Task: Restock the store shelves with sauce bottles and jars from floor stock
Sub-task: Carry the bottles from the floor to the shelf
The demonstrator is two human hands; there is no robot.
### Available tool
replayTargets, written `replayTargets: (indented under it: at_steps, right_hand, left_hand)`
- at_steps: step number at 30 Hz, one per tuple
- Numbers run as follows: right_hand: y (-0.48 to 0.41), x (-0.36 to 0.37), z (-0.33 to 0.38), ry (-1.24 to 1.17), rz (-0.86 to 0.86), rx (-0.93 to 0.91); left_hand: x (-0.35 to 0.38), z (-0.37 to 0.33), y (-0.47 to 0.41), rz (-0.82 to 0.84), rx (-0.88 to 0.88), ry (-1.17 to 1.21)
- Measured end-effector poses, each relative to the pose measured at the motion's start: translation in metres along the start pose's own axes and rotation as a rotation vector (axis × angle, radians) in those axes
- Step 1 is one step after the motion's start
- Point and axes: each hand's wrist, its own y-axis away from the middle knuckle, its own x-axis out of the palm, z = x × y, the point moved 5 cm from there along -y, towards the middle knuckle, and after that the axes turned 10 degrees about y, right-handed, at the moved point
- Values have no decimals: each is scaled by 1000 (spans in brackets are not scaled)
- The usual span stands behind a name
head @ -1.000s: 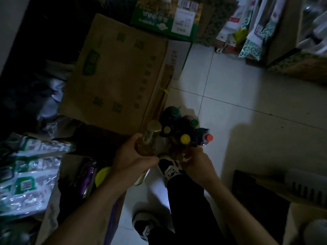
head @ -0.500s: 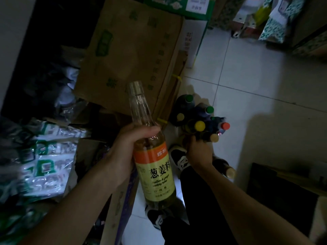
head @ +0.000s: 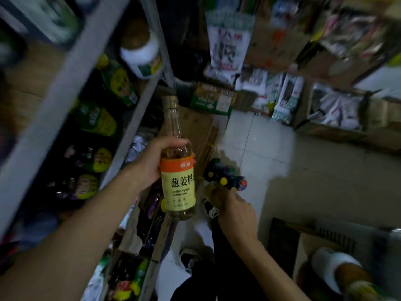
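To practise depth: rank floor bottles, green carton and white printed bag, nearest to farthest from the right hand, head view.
1. floor bottles, by the right hand.
2. green carton, up the aisle.
3. white printed bag, behind the carton.

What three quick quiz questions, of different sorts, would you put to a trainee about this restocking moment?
1. Multiple choice: the left hand grips the labelled bottle A) by its cap, B) round its shoulder, just above the label, C) under its base.
2. True or false: the right hand is down at the cluster of bottles on the floor.
3. Fill in: the shelf stands on the person's ____ side.
Key: 1 B; 2 true; 3 left.
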Motion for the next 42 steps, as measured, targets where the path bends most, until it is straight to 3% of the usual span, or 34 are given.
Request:
replayTargets:
  at_steps: [7,11,15,18,27,36,42]
  right_hand:
    - [91,-245,46,-117,-331,-121]
    - [140,-380,54,-574,-633,-287]
    - [169,-493,64,-1066,-765,-415]
    - [187,-569,79,-1200,-852,-493]
    - [237,-700,166,-1174,-631,-666]
    - [221,-773,257,-1083,-483,-1031]
    - [179,-813,318,-1024,-376,-1184]
  left_hand:
    - [68,-141,157,55,280,-107]
    - [87,-195,243,14,448,-86]
    - [102,-242,315,-18,581,-52]
    - [117,-277,362,6,681,-84]
    - [143,-369,473,141,902,-155]
    - [161,-517,551,-180,1284,-147]
    - [173,-611,564,-382,1391,-214]
